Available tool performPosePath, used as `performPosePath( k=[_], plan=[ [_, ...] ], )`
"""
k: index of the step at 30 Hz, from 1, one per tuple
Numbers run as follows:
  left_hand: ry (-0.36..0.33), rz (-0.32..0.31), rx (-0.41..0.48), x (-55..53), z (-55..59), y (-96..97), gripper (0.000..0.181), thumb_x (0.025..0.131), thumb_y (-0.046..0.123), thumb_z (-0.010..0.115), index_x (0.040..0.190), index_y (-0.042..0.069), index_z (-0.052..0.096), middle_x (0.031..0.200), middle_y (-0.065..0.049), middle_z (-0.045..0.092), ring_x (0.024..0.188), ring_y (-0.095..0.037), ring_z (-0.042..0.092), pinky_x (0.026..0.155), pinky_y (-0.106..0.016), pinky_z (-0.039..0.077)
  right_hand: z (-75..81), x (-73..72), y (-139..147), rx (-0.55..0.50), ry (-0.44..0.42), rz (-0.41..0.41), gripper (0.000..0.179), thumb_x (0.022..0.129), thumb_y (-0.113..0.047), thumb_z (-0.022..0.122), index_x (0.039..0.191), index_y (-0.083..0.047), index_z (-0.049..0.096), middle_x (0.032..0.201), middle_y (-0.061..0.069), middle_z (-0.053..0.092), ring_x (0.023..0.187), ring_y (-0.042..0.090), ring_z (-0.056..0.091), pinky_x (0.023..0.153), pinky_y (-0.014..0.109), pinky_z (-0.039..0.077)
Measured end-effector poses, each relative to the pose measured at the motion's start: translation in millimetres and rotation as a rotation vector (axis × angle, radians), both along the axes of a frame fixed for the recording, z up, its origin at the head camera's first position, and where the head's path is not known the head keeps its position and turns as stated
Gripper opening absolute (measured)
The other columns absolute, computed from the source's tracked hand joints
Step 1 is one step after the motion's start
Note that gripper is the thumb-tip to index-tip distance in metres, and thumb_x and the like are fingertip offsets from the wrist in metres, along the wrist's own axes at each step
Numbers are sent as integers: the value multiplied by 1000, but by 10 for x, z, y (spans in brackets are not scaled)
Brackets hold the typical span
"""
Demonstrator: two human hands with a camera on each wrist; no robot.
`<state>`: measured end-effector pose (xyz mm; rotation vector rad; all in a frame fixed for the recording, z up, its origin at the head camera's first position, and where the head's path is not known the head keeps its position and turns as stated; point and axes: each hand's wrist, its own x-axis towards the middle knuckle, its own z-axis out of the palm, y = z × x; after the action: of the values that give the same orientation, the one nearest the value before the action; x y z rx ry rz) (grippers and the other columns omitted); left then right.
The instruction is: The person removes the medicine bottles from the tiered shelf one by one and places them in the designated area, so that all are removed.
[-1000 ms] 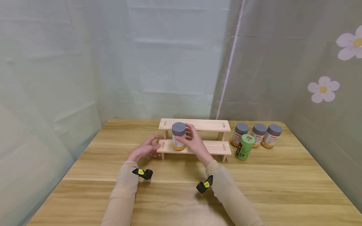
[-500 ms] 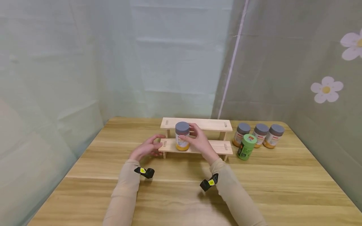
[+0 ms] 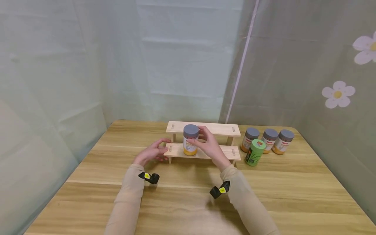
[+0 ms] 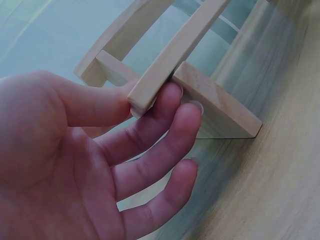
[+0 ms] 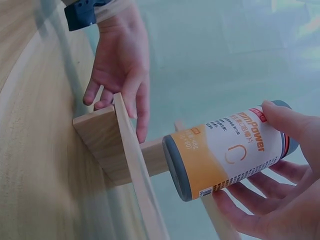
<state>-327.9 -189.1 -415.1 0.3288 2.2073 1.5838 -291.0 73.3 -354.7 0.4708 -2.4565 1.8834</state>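
Observation:
My right hand (image 3: 210,147) grips a supplement bottle (image 5: 225,150) between thumb and fingers. The bottle has a grey lid, a white label and an orange lower part. It is upright in the head view, its base close over the lower board (image 3: 226,152) of a two-tier wooden shelf, left of the board's middle. My left hand (image 3: 151,152) is at the shelf's left end. In the left wrist view its thumb and index finger pinch the end of the shelf board (image 4: 170,60), with the other fingers curled below near the wooden leg (image 4: 217,100).
Right of the shelf stand three similar grey-lidded bottles (image 3: 250,138) in a row, with a green bottle (image 3: 255,152) in front of them. The shelf's upper board (image 3: 217,128) lies behind the held bottle. Fabric curtains (image 3: 188,65) surround the wooden table (image 3: 176,205).
The held bottle has shifted slightly to the right along the lower board with my right hand. My left hand keeps its hold on the shelf's end. The head view has shifted a little.

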Motion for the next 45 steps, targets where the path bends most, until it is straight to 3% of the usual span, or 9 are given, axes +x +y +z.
performPosePath(
  k=[8, 17, 24, 30, 36, 45],
  plan=[
    [2, 2, 9, -16, 8, -32, 48, 102, 18, 47, 146, 8, 31, 123, -27, 61, 79, -16, 65, 75, -32, 53, -3, 33, 67, 30, -5, 2, 58, 85, -25, 75, 136, -19, 48, 136, 10, 54, 122, 32, 55, 98, 48, 48],
    [0, -19, 17, -24, -14, -12, 48, 102, 17, 47, 146, 9, 31, 106, -13, 67, 75, -15, 64, 71, -31, 52, 39, 74, 248, 25, 1, -13, 59, 85, -28, 75, 136, -21, 47, 135, 9, 54, 124, 32, 54, 101, 50, 45],
    [5, -12, 15, -30, -51, -8, 48, 101, 17, 47, 146, 9, 32, 117, -23, 65, 76, -16, 65, 72, -31, 52, 32, 113, 431, 57, 23, -45, 59, 85, -24, 75, 137, -18, 47, 135, 12, 55, 122, 34, 56, 100, 50, 46],
    [15, -9, 16, -26, -45, -9, 47, 101, 17, 47, 145, 8, 33, 110, -17, 68, 74, -15, 64, 70, -31, 52, 55, 104, 500, 60, 43, -58, 58, 86, -24, 75, 137, -18, 47, 135, 13, 55, 123, 34, 55, 101, 51, 45],
    [20, -5, 15, -18, -39, -17, 46, 102, 18, 47, 145, 9, 34, 115, -21, 66, 75, -15, 65, 70, -31, 52, 116, 113, 533, 44, 50, -64, 57, 87, -21, 73, 138, -17, 46, 135, 14, 53, 122, 35, 55, 100, 51, 46],
    [30, -7, -1, -6, -41, -19, 48, 101, 19, 48, 145, 7, 32, 117, -26, 64, 74, -15, 65, 70, -31, 52, 35, 164, 642, 91, 86, -66, 58, 86, -18, 74, 136, -12, 47, 131, 17, 56, 119, 35, 58, 99, 49, 48]
  ],
)
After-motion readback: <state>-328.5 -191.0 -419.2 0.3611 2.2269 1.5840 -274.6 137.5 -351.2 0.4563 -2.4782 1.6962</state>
